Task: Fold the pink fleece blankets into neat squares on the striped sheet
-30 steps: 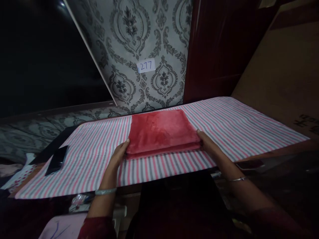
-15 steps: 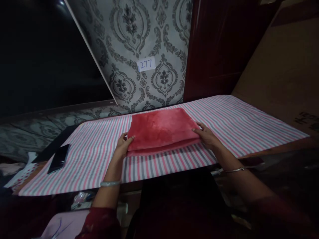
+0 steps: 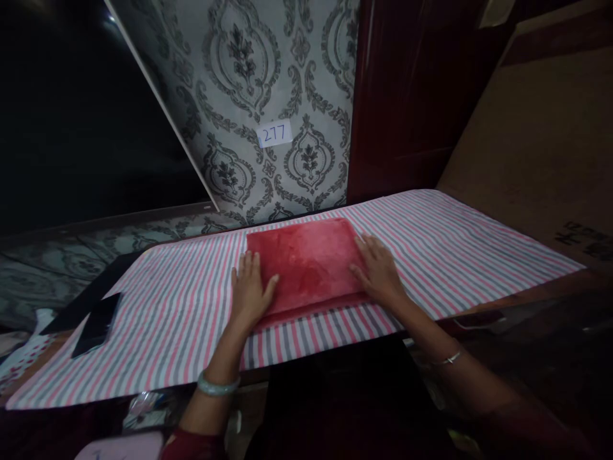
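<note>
A folded red plush cloth [image 3: 306,262] lies flat on the striped tablecloth [image 3: 191,306], its layers showing along the near edge. My left hand [image 3: 249,287] rests open on the cloth's left side, with the fingers stretched out and the thumb apart. On the right side, my right hand [image 3: 378,268] lies palm down, fingers extended over the cloth's edge. Neither hand grips anything. What the palms cover is hidden.
A dark phone [image 3: 98,324] lies at the left end of the tablecloth. Behind the table are a large dark screen [image 3: 90,115] and a patterned wall with a paper label [image 3: 274,133]. A large cardboard box [image 3: 536,134] stands at the right.
My hands have let go of the cloth's side edges and now lie flat on top of it. The cloth's near edge, raised before, is now down on the table.
</note>
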The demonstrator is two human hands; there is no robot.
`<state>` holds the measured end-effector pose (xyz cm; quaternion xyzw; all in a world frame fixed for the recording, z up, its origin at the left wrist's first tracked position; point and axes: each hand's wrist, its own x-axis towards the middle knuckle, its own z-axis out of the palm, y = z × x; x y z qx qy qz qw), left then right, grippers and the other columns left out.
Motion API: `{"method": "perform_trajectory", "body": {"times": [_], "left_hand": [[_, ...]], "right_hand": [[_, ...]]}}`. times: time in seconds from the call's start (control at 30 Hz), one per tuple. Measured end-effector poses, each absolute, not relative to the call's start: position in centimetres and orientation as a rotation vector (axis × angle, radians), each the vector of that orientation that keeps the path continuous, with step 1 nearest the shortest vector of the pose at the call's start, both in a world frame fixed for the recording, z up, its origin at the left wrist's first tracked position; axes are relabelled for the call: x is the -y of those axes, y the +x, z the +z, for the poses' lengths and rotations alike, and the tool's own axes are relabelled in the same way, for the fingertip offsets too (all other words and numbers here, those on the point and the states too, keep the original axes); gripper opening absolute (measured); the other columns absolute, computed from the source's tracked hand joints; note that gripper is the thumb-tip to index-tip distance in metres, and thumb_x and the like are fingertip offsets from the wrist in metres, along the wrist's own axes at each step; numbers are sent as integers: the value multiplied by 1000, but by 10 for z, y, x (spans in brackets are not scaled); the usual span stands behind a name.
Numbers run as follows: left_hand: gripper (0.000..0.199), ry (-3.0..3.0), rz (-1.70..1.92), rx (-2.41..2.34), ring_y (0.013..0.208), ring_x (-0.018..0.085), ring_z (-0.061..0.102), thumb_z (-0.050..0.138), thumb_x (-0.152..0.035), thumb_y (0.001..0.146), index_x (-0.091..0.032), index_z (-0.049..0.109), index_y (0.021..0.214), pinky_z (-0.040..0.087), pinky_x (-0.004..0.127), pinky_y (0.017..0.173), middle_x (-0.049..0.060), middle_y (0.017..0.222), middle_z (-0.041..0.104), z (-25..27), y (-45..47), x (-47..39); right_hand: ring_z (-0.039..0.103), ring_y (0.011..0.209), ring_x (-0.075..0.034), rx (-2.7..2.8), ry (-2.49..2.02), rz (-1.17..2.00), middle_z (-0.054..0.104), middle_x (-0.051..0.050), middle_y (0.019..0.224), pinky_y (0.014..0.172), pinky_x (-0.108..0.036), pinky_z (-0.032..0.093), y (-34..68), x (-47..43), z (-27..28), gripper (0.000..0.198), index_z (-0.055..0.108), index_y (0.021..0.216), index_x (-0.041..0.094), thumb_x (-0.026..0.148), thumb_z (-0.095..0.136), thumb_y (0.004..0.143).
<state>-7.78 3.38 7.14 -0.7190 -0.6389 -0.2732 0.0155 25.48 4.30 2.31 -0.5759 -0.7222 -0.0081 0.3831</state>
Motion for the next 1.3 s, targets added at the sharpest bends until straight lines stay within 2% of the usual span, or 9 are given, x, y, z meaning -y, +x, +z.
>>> {"method": "perform_trajectory", "body": {"times": [0.07,0.23,0.47,0.63,0.73,0.87,1.0,1.1,1.3], "left_hand": [[76,-2278,-588,1935,155,40,13,55,-53,91,-14,40,155,12,63,123,21,165,28,69,-55,-33],[77,-2235,-210,2036,153,46,12,53,-59,92,-21,37,157,20,71,115,23,166,21,46,-41,-30],[79,-2226,-143,2021,153,45,14,51,-62,92,-21,35,158,26,69,114,24,165,22,33,-49,-33],[76,-2207,-204,1986,153,45,17,52,-60,92,-23,37,157,29,68,113,21,165,26,28,-50,-33],[75,-2192,-193,2001,153,44,17,52,-59,92,-23,38,157,30,66,113,20,165,26,31,-51,-34],[72,-2194,-186,1990,152,43,21,55,-56,92,-22,43,154,23,67,116,21,163,31,44,-50,-34],[62,-2226,-321,1932,149,41,33,54,-48,94,-20,50,150,17,69,118,20,158,42,59,-37,-31],[61,-2407,-422,1739,149,38,34,57,-43,93,-26,48,151,11,68,121,14,159,43,60,-20,-28],[69,-2556,-388,1725,153,41,18,62,-48,89,-35,41,154,16,73,117,8,166,29,38,-3,-28]], "right_hand": [[17,153,-35,2019,-1532,-90,31,-12,164,120,-59,17,237,-46,24,67,40,156,22,54,45,97],[23,152,-35,2153,-1700,-19,32,-11,164,116,-59,27,226,-49,-6,67,42,155,27,59,45,96],[26,151,-34,2131,-1660,-86,34,-10,163,114,-55,32,229,-47,-19,64,44,154,27,57,44,97],[28,150,-35,2099,-1629,-55,33,-10,163,113,-59,33,226,-45,-21,65,46,153,27,56,49,95],[38,145,-37,2021,-1545,115,45,-11,156,112,-62,35,237,-59,-15,60,56,145,27,54,53,92],[58,128,-29,1608,-1395,465,66,-10,135,112,-50,42,269,-108,12,43,69,128,26,41,53,91],[70,102,-25,1290,-1357,814,72,-12,121,94,-45,55,287,-170,33,44,70,122,20,27,59,81],[71,92,-22,1287,-1310,906,73,-11,118,85,-41,58,284,-202,34,46,70,121,18,23,62,76],[70,99,-21,1351,-1152,1060,78,-5,102,93,-38,55,276,-230,25,33,76,104,18,30,70,74]]}}
